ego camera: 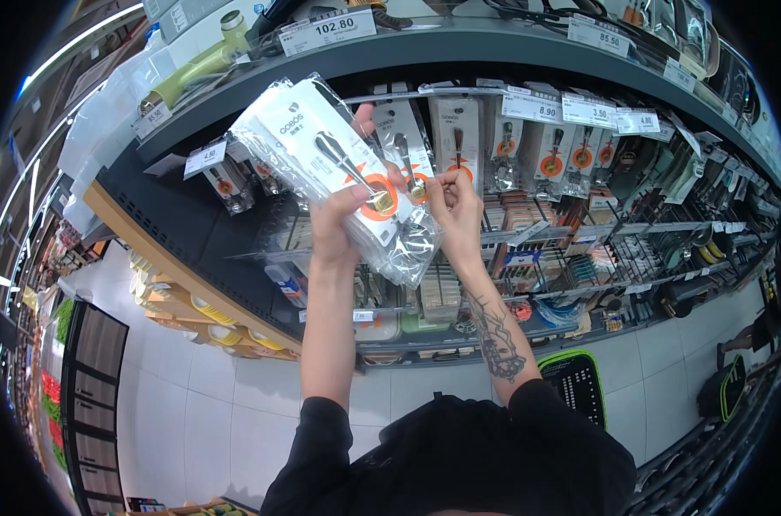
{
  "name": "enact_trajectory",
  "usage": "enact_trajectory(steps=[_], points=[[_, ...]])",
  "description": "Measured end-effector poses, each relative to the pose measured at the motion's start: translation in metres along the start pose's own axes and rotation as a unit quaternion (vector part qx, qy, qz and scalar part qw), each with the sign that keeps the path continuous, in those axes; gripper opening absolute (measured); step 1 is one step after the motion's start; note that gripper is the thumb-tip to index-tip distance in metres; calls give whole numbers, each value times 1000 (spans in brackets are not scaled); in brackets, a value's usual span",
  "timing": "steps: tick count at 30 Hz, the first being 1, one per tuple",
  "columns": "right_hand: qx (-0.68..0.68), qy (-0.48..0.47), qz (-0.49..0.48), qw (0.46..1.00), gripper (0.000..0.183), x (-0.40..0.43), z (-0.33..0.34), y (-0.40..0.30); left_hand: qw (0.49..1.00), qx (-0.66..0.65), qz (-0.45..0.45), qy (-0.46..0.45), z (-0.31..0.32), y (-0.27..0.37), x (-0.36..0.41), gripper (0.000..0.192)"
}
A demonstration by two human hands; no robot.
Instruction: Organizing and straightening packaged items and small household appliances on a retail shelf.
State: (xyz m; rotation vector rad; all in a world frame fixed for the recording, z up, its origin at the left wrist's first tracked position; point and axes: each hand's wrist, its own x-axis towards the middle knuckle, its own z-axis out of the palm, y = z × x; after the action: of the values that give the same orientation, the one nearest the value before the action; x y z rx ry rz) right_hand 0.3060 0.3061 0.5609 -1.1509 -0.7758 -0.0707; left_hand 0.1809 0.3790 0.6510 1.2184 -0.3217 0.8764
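My left hand [339, 222] grips a thick stack of carded utensils in clear plastic sleeves [319, 155], tilted, its thumb over the front card. That card shows a metal spoon-like utensil with a dark handle and an orange ring. Just right of the stack, my right hand [456, 200] has its thumb and fingertips closed at the lower edge of another such package [400, 138], which is upright at the rack; whether it hangs on a hook is hidden. A similar carded utensil [458, 135] hangs beside it on the right.
Above runs a dark shelf edge [467, 48] with price tags. Smaller packaged utensils [551, 161] hang to the right, others [226, 187] to the left. Lower rails [558, 231] hold more packages. A black basket with a green rim [574, 387] stands on the floor. A person's leg [741, 338] shows at far right.
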Motion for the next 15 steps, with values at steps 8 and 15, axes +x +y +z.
enact_trajectory(steps=[8, 15], points=[[-106, 16, -9, 994, 17, 8, 7, 5, 999, -1, -38, 21, -4, -8, -21, 91], [-127, 3, -80, 989, 25, -10, 1, 4, 991, -56, -107, 55, -20, -29, -57, 80]])
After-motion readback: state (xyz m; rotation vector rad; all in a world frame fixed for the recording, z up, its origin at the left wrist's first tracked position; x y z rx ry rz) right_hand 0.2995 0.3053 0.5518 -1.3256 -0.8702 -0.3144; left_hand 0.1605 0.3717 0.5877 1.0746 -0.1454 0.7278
